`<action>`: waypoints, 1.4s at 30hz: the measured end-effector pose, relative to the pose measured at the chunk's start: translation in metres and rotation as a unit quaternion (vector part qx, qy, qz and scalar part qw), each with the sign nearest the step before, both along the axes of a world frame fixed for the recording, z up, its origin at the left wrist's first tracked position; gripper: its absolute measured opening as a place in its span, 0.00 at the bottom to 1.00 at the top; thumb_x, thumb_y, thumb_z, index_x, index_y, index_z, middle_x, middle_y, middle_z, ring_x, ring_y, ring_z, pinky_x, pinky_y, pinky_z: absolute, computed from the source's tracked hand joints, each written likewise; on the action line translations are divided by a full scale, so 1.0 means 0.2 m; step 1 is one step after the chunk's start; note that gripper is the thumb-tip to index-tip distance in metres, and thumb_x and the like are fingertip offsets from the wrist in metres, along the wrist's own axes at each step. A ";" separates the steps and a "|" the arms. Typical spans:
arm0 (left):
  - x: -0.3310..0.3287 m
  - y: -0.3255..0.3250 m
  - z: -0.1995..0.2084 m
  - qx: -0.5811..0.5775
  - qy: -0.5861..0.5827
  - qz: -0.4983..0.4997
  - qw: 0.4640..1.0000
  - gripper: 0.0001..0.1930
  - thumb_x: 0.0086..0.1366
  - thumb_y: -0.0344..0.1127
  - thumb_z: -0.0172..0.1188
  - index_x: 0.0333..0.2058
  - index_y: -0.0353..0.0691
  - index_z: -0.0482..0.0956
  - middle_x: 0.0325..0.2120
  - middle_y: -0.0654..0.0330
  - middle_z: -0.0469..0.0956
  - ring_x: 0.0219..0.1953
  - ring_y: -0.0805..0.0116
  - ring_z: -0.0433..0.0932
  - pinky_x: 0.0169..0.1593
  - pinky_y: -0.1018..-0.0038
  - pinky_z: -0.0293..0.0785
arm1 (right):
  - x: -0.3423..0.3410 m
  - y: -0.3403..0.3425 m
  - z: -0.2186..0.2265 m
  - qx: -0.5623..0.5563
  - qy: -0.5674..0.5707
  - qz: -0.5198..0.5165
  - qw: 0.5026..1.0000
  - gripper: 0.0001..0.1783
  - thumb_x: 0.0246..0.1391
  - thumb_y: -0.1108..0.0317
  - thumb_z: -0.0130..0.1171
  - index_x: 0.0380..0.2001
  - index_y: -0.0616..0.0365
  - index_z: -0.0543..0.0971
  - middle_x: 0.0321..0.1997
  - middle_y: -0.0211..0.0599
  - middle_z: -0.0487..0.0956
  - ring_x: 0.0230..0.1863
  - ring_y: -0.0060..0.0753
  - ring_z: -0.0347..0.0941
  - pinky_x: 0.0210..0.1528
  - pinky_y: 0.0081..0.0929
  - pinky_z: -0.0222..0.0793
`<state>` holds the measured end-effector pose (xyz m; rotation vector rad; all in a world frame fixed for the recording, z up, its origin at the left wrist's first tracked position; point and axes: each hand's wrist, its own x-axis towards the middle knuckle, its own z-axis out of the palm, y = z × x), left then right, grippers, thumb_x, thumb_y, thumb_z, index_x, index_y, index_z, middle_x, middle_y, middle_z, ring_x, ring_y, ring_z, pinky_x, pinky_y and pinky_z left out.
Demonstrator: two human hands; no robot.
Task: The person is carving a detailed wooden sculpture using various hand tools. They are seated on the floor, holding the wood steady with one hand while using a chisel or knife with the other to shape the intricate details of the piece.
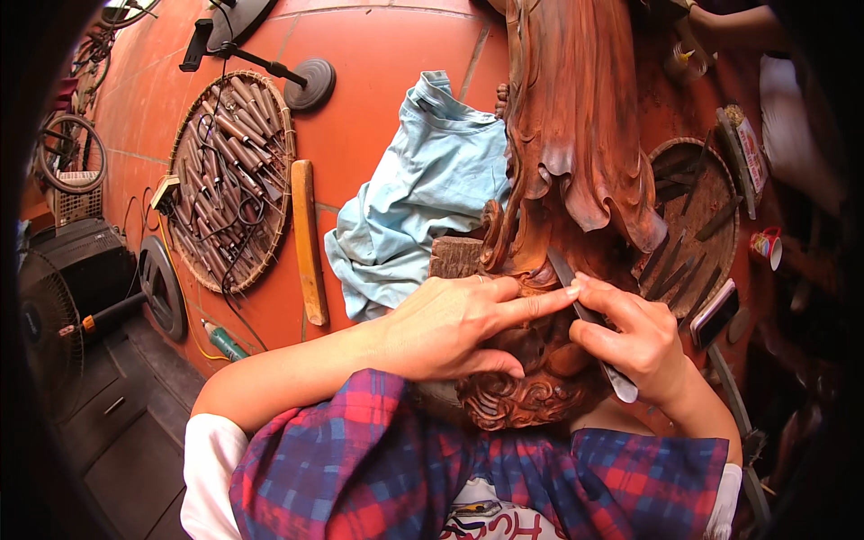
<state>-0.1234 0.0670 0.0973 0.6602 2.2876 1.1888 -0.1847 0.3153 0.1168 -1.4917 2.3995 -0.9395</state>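
Note:
A reddish-brown wooden carving [585, 108] with flowing folds and curls lies lengthwise in front of me, its curly end close to my lap. My right hand [634, 337] is closed around a slim grey metal file [620, 385], which slants across the carving. My left hand [450, 324] lies over the carving's left side, fingers apart. Its index finger stretches to the file, beside my right fingertips. The wood beneath my hands is partly hidden.
A round woven tray [286, 135] full of wooden-handled chisels sits left, near a yellow-brown wooden bar [308, 243]. A light blue cloth [423, 171] touches the carving. Right are a basket [733, 211] of files, a phone [715, 313] and a cup [766, 247]. Another person's arm [738, 29] shows top right.

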 end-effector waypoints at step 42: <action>-0.10 -0.08 0.05 -0.015 -0.001 0.000 1.000 0.39 0.62 0.57 0.61 0.68 0.49 0.61 0.33 0.50 0.76 0.37 0.48 0.79 0.37 0.57 0.75 | -0.06 -0.12 0.06 0.063 0.091 0.026 0.993 0.07 0.42 0.70 0.59 0.26 0.60 0.76 0.44 0.54 0.79 0.49 0.52 0.80 0.43 0.34 0.81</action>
